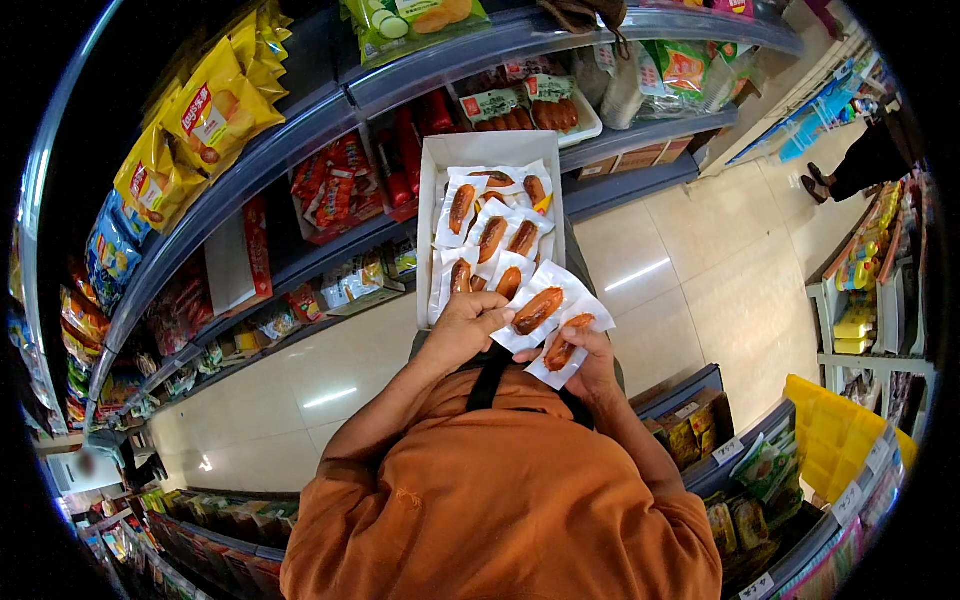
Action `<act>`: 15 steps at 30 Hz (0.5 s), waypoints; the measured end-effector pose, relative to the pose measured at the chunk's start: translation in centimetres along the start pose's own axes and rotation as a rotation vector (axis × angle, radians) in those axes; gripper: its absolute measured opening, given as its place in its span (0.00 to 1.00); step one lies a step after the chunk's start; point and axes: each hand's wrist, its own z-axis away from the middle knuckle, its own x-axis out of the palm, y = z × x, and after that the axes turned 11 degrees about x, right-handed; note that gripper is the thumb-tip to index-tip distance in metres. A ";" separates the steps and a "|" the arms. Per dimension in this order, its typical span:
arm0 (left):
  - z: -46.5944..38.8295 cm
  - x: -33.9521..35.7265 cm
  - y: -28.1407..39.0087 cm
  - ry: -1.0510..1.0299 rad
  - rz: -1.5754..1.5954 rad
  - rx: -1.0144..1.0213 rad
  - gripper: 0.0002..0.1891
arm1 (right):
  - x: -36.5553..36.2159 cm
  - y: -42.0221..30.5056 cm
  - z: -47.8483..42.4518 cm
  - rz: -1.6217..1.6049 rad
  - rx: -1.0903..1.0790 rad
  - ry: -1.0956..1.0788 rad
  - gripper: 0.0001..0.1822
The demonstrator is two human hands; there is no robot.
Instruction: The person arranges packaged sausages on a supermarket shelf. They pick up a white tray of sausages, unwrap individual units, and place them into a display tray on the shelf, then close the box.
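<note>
My left hand (pixel 466 330) pinches the edge of a white-and-clear sachet with one brown sausage (pixel 538 310) in it. A second sachet with a sausage (pixel 561 351) is in my right hand (pixel 592 358), its thumb across the top. The two sachets overlap in front of my waist. Just beyond them is an open white cardboard box (pixel 490 145), apparently over my legs. Several more sausage sachets (pixel 491 238) lie in it at mixed angles, overlapping one another. The near right corner of the box is hidden behind the held sachets.
A snack shelf (pixel 652 22) curves across the front and left, bearing yellow crisp bags (pixel 214 112). Behind the box are a white tray of sausage packs (pixel 577 135) and stacked plastic cups (pixel 624 94). At right are a yellow crate (pixel 832 435) and a person's legs (pixel 862 161).
</note>
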 end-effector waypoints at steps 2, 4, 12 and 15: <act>0.1 -0.1 0.2 0.042 0.067 -0.003 0.07 | -0.3 0.1 0.0 -0.002 0.009 0.007 0.25; 0.2 -0.2 0.4 0.081 0.118 -0.003 0.07 | -1.2 0.3 -0.2 -0.022 0.026 0.016 0.24; 0.3 -0.7 1.3 0.220 0.184 -0.001 0.06 | -0.1 -0.2 -0.5 -0.212 -0.106 -0.048 0.24; 0.4 -0.8 1.5 0.244 0.163 -0.024 0.06 | -0.3 -0.2 -0.8 -0.211 -0.125 -0.048 0.26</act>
